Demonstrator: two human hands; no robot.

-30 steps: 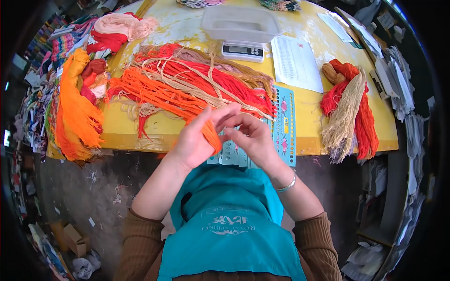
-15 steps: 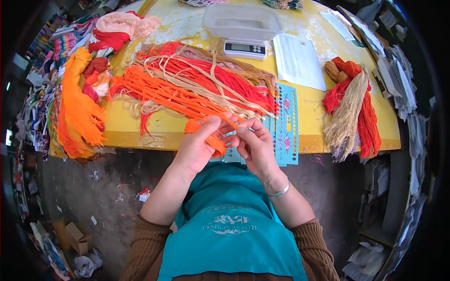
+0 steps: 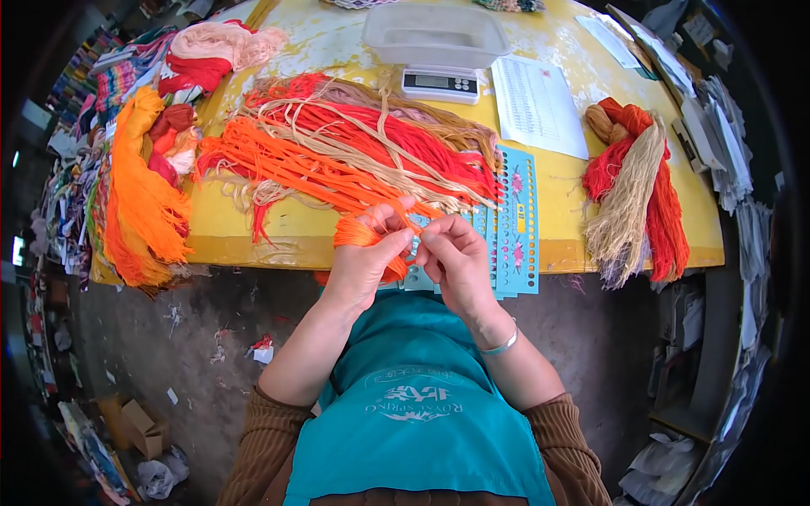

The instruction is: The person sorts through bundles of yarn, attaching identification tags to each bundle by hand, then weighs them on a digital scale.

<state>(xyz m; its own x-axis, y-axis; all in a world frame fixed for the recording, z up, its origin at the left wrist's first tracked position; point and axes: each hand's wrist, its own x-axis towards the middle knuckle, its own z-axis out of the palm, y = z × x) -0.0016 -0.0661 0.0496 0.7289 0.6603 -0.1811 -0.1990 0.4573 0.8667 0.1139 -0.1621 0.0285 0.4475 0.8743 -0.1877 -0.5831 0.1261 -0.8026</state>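
Observation:
My left hand (image 3: 359, 263) is closed around a bundle of orange thread (image 3: 354, 233) at the table's front edge. Its thumb and forefinger meet close to my right fingertips. My right hand (image 3: 457, 261), with a bangle at the wrist, pinches orange strands just right of the left thumb; the exact hold is partly hidden by the fingers. Beyond both hands, long orange strands (image 3: 291, 167) lie across red thread (image 3: 405, 143) and beige thread (image 3: 384, 175). Under and beside my right hand are turquoise cards (image 3: 527, 221) with punched holes along their edges.
A digital scale (image 3: 440, 85) and a clear plastic tray (image 3: 434, 34) stand at the back beside a printed sheet (image 3: 536, 101). Orange skeins (image 3: 143, 190) hang over the table's left edge, and beige skeins (image 3: 629, 198) with red ones lie at the right.
My left hand has turned, its thumb swinging down and right to meet the right fingertips. My right hand stays in nearly the same place, pinching the orange strands.

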